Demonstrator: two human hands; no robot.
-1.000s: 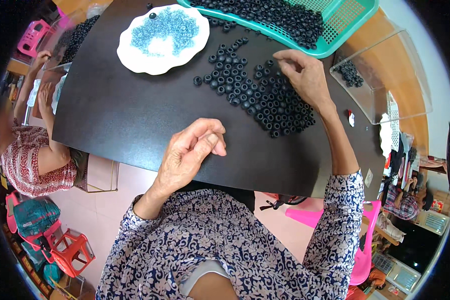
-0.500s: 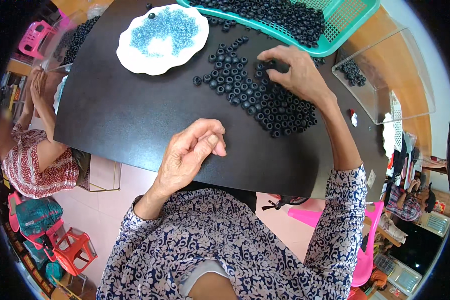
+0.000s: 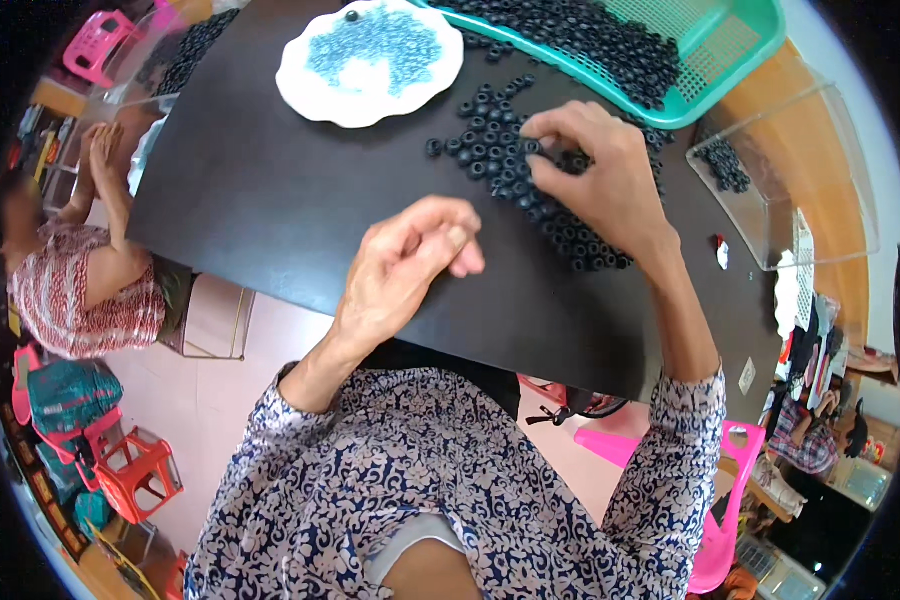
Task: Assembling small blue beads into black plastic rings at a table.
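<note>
A loose spread of black round beads with holes (image 3: 492, 145) lies on the dark table (image 3: 260, 210). Over its right side, my right hand (image 3: 610, 180) has thumb and forefinger closed around one black bead (image 3: 533, 147). My left hand (image 3: 400, 265) is held above the table nearer my body, thumb pressed to curled fingers; whatever it holds, if anything, is hidden. Beyond it stands a white wavy-rimmed plate (image 3: 300, 92) of tiny clear-blue beads (image 3: 370, 48), with one black bead (image 3: 352, 16) at its far side.
A green basket (image 3: 705, 112) heaped with black beads stands at the far edge. To the right is a clear plastic box (image 3: 820, 255) with some black beads inside. Another person (image 3: 90, 290) sits at the left. A red stool (image 3: 140, 475) stands on the floor.
My right thumb and forefinger have closed in on a black bead. The left hand stays curled. The whole view has shifted, so the plate and basket appear farther right.
</note>
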